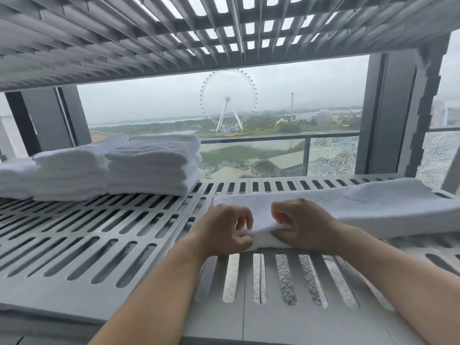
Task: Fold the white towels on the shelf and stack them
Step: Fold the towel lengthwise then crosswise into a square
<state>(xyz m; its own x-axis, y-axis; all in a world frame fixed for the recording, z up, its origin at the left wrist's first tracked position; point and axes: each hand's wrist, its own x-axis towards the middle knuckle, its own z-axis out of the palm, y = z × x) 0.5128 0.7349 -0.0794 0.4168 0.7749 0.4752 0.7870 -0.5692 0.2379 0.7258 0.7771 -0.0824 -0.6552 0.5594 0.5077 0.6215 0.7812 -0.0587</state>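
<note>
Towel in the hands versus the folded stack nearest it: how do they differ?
The held towel is one long strip; the stack is several compact folded towels. The left hand and right hand grip the held towel's end; the stack sits untouched. Both are white, on the slotted shelf.

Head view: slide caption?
Left hand and right hand pinch one end of a long white towel on the grey slotted shelf near folded white towel stacks.

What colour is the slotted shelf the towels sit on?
The shelf is grey, with rows of oblong slots; head view.
</note>
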